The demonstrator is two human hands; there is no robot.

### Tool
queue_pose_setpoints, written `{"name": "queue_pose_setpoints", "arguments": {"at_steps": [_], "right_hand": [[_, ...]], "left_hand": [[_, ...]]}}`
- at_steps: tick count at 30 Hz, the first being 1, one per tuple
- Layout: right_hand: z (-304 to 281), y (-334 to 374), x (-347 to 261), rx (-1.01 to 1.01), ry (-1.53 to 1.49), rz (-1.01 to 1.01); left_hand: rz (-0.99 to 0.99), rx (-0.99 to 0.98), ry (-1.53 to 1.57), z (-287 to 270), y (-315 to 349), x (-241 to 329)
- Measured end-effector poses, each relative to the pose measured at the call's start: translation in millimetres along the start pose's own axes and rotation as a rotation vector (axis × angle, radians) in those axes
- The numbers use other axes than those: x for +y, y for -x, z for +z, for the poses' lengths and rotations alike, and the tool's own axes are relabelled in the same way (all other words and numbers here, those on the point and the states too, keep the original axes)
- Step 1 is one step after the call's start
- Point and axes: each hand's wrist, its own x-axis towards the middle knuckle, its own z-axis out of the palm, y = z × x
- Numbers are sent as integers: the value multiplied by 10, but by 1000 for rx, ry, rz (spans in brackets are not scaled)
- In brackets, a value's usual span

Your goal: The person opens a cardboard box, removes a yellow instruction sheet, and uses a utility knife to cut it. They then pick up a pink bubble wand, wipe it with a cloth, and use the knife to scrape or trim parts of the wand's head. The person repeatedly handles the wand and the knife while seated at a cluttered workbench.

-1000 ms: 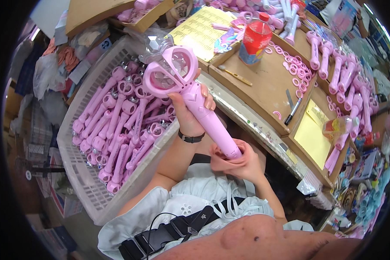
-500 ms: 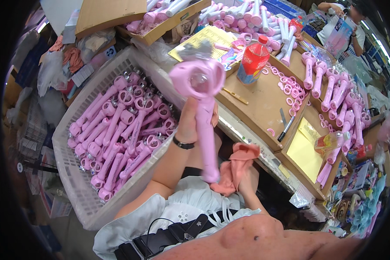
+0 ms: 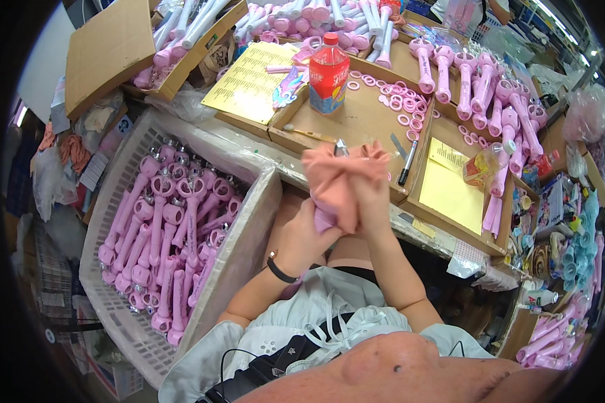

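My left hand, with a black band at its wrist, is closed around the handle of a pink plastic wand. Over the wand's ring-shaped head lies a salmon-coloured cloth, hiding most of it; a small metallic tip pokes out above. The fingers of my right hand press the cloth against the wand from the other side. At my left stands a white plastic crate, lined with clear film and holding many similar pink wands.
Cardboard trays on the bench hold pink rings, a red drink bottle, a brush and a black marker. More wands lie at the right. Yellow sheets rest at the back left.
My right hand has brought the cloth up from my lap onto the wand's head, which was uncovered before. The view has shifted to the right.
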Motion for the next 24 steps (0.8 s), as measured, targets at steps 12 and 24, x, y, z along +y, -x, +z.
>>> {"name": "queue_pose_setpoints", "arguments": {"at_steps": [12, 24], "right_hand": [[-86, 126, -92, 0, -276, 370], [-328, 201, -65, -33, -503, 550]], "left_hand": [[289, 58, -14, -113, 107, 73], [-56, -266, 983, 4, 88, -114]]}}
